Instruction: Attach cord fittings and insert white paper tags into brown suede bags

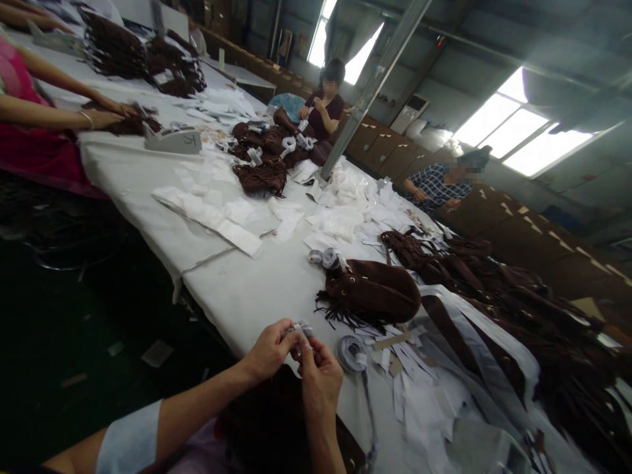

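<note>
On your broad white-covered table [276,293], the rounded dark-brown suede-like bag [378,293] looks soft and floppy; take it by the body, not the loose fringe. Your left hand [273,349] and right hand [320,376] together pinch a small grey-and-white strip-like piece [303,328] by the table's near edge. It is probably light and flexible, perhaps slippery, so thumbs and fingertips at its ends suit best.

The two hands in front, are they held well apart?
No, the left hand and right hand meet at the fingers on a small pale strip.
</note>
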A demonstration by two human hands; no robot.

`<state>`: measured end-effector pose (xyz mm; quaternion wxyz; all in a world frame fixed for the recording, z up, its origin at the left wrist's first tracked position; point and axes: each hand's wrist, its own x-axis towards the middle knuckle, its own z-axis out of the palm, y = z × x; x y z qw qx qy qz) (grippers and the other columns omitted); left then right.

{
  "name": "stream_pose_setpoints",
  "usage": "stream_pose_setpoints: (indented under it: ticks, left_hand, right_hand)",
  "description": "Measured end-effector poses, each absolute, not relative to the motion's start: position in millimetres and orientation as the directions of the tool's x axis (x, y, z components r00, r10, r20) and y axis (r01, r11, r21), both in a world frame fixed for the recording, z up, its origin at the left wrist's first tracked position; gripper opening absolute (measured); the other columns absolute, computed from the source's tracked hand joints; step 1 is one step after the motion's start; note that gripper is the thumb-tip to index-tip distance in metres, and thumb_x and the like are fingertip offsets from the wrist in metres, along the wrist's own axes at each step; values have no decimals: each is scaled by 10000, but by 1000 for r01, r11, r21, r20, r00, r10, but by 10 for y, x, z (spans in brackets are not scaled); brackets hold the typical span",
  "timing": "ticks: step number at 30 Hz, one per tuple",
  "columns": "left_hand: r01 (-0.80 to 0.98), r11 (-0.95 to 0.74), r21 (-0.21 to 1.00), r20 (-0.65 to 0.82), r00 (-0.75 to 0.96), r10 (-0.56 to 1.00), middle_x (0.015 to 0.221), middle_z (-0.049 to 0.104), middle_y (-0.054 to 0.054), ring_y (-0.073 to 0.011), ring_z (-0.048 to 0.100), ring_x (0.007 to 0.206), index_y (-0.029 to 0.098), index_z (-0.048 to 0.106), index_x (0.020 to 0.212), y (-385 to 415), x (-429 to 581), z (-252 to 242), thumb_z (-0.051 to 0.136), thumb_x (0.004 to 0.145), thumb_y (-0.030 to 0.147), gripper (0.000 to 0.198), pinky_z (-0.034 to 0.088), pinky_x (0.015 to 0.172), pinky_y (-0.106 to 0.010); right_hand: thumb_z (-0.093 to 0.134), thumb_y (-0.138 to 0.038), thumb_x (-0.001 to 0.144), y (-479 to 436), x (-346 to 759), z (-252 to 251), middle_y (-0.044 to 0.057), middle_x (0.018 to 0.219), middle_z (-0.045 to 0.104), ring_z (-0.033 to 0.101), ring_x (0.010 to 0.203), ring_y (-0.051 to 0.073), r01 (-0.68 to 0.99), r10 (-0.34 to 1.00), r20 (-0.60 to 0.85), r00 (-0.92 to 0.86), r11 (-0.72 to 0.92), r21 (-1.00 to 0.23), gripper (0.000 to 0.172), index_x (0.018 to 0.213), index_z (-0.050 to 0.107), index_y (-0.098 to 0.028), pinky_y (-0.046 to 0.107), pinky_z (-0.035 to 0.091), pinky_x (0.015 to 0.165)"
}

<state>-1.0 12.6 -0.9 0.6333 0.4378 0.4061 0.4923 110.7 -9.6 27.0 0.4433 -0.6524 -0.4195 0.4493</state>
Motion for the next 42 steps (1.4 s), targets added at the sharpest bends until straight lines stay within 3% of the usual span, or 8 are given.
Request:
stream_pose_setpoints:
  ticks: [7,13,18,24,29,32,37,42]
  left_hand:
    - [-256,154,954,-89,248,965,632,509,26,-108,458,564,162,519,783,128,-44,-33,511,853,468,314,363,535,-225]
    - [-265,136,955,-80,210,974,660,502,27,-113,464,615,171,494,801,68,-76,10,492,872,469,306,379,599,-234]
    - [-248,135,959,-69,258,964,649,475,31,-102,420,587,161,512,809,35,-114,50,473,877,501,349,341,550,-221]
    - [-473,285,834,-162,284,945,689,545,13,-102,471,600,157,547,833,44,-68,6,590,823,470,316,366,572,-219]
    - [-636,345,690,-260,227,938,706,586,-4,-79,453,555,142,607,829,67,-6,-3,686,753,446,323,363,548,-209]
    - [-673,350,652,-261,234,936,679,575,0,-73,449,545,138,622,826,69,14,18,700,751,418,301,363,547,-206]
    - [-652,345,676,-224,264,938,647,545,3,-88,447,551,135,612,834,57,17,7,681,772,403,283,362,552,-216]
    - [-580,316,751,-188,272,944,633,518,8,-97,429,562,141,592,815,32,0,-7,644,791,446,310,345,553,-218]
  right_hand:
    - [646,-450,734,-107,1026,295,61,681,691,600,554,157,107,946,-201,253,-234,-966,332,784,673,-123,242,456,483]
    - [658,-458,732,-90,1038,329,42,660,686,573,508,131,67,958,-212,194,-228,-971,327,759,672,-133,262,514,545]
    - [666,-468,728,-129,1046,365,37,671,682,606,596,154,72,968,-173,184,-189,-979,329,749,681,-141,259,512,578]
    - [586,-422,797,-144,1061,401,15,608,648,576,583,149,191,984,-128,128,-151,-970,297,732,684,-149,245,474,569]
    - [543,-338,806,-119,1079,393,30,722,693,609,652,166,269,993,-73,91,-95,-958,241,864,696,-161,251,480,608]
    - [540,-350,801,-116,1082,369,27,687,686,605,615,163,281,989,-81,122,-113,-953,250,849,696,-160,236,464,548]
    - [549,-378,789,-132,1087,413,18,616,670,574,524,146,267,980,-134,148,-170,-949,264,786,697,-159,219,417,461]
    - [565,-396,785,-166,1099,443,25,602,673,601,548,158,303,982,-96,165,-143,-942,268,743,696,-165,226,434,492]
